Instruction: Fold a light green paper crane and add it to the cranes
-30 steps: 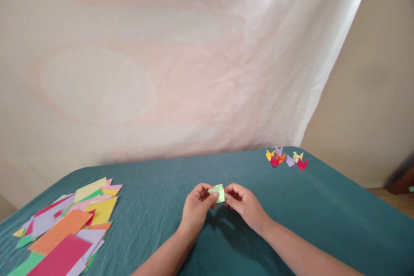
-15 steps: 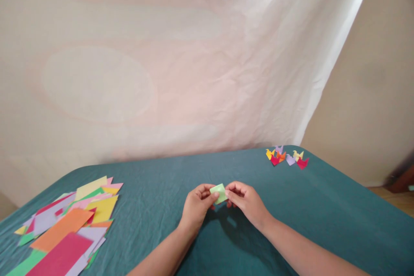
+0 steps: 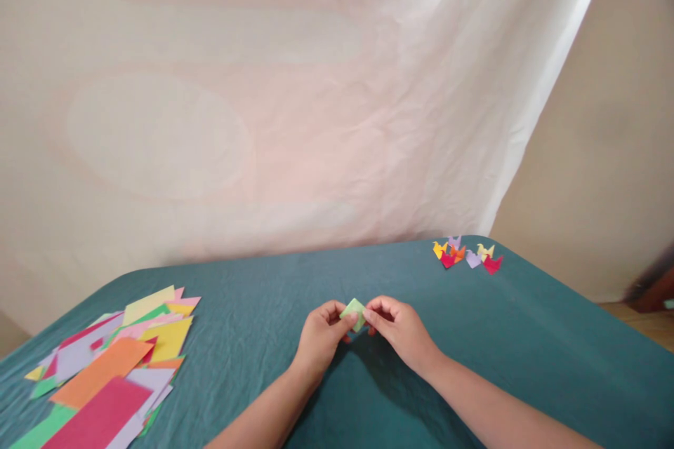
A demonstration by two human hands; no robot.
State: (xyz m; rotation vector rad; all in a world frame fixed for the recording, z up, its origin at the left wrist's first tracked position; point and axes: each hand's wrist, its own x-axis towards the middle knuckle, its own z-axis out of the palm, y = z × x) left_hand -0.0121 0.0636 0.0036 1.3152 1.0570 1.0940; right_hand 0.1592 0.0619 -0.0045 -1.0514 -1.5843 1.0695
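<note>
A small piece of folded light-green paper (image 3: pixel 354 309) is held up above the table, turned so that one corner points up like a diamond. My left hand (image 3: pixel 325 334) pinches its left and lower side, thumb on the near face. On the right, the thumb and fingertips of my right hand (image 3: pixel 399 328) close on its right corner. The fingers behind the paper are partly hidden.
Loose sheets of coloured paper (image 3: pixel 108 365) lie piled at the table's left. Several small folded paper birds (image 3: pixel 474 259) stand at the far right corner. A dark green cloth (image 3: pixel 253 316) covers the table; a pale sheet (image 3: pixel 316 119) hangs behind it.
The green paper has turned slightly and now looks like a diamond with its corner up. My right fingertips have shifted a little left; both hands still grip it.
</note>
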